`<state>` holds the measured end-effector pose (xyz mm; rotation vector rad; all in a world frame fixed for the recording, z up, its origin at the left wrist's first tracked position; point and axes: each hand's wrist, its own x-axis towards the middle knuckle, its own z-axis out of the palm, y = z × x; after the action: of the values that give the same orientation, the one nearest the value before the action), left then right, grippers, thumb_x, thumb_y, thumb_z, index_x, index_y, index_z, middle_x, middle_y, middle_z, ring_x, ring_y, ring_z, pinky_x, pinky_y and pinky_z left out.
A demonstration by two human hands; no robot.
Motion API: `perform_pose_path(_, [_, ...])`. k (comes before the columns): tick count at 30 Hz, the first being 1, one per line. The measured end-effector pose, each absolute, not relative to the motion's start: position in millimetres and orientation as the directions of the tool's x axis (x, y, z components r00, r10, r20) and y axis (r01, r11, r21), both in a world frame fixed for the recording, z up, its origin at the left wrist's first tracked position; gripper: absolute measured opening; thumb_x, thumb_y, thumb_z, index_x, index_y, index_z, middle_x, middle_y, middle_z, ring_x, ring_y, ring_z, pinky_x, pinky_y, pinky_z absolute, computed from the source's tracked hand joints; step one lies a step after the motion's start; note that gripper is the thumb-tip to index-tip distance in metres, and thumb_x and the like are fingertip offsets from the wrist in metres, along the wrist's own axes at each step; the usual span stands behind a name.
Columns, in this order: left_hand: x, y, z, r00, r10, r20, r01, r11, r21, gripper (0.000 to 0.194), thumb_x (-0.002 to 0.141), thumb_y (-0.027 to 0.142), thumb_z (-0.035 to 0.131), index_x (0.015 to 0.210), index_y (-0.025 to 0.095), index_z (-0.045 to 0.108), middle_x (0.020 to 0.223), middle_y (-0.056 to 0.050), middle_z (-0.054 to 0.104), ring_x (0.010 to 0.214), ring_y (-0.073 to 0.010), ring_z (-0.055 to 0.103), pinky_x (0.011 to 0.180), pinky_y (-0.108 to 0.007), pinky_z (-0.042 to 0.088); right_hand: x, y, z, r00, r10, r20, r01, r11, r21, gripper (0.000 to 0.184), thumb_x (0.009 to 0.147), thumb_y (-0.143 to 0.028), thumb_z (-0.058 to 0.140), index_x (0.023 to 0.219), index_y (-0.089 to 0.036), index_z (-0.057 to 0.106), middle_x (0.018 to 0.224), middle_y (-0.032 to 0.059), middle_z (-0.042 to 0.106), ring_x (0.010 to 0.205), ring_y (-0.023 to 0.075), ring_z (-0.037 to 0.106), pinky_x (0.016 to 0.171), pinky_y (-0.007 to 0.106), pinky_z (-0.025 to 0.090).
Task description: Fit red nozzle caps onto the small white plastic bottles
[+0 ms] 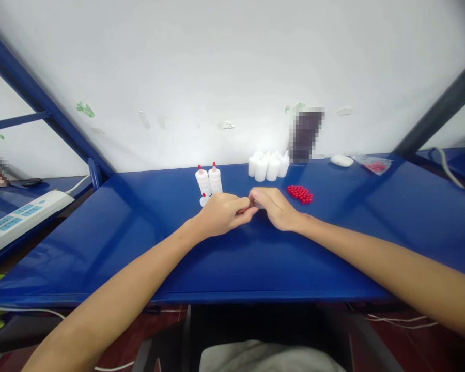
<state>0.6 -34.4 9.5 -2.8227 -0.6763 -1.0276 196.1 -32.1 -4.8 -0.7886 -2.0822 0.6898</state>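
Note:
My left hand (pixel 228 213) and my right hand (pixel 274 207) meet above the middle of the blue table (pixel 232 268). The fingers of my left hand are pinched together, and what they grip is hidden. My right hand curls around a whitish piece that looks like a white bottle (pixel 258 205), mostly covered by the fingers. Behind my left hand stand white squeeze bottles (pixel 215 182) with red tips; one lower bottle (pixel 204 200) is partly hidden by that hand. Beyond my right hand lies a pile of small red caps (pixel 300 194).
Several white bottles without red tips (pixel 268 166) stand grouped near the wall. To their right are a pixelated dark object (pixel 306 135), a white computer mouse (pixel 341 160) and a plastic bag (pixel 374 165) with red pieces. A white power strip (pixel 27 217) lies at far left.

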Motion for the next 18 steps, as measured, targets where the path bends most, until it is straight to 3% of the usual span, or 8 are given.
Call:
perform_pose_path(9, [3.4, -32.6, 3.9, 0.710, 0.179, 0.681, 0.424, -0.881, -0.210, 0.035, 0.096, 0.027, 0.045, 0.063, 0.018, 0.049, 0.050, 0.003, 0.048, 0.046, -0.0091, 0.043, 0.048, -0.025, 0.030, 199.4, -36.0, -3.1, -0.674, 0.555, 0.487, 0.256, 0.794, -0.551, 0.048, 0.101, -0.051, 0.024, 0.073, -0.020, 0.047, 0.073, 0.0018, 0.052, 0.067, 0.0153, 0.046, 0.066, 0.030, 0.036])
perform_pose_path(18, [1.6, -31.9, 3.3, 0.761, 0.119, 0.638, 0.391, -0.868, -0.305, 0.035, 0.098, 0.029, 0.043, 0.066, 0.018, 0.048, 0.053, 0.002, 0.050, 0.048, -0.0112, 0.044, 0.049, -0.027, 0.031, 198.3, -38.8, 2.4, -0.706, 0.542, 0.457, 0.312, 0.816, -0.486, 0.047, 0.098, -0.054, 0.030, 0.073, -0.019, 0.049, 0.070, 0.0030, 0.054, 0.064, 0.0156, 0.047, 0.063, 0.029, 0.034])
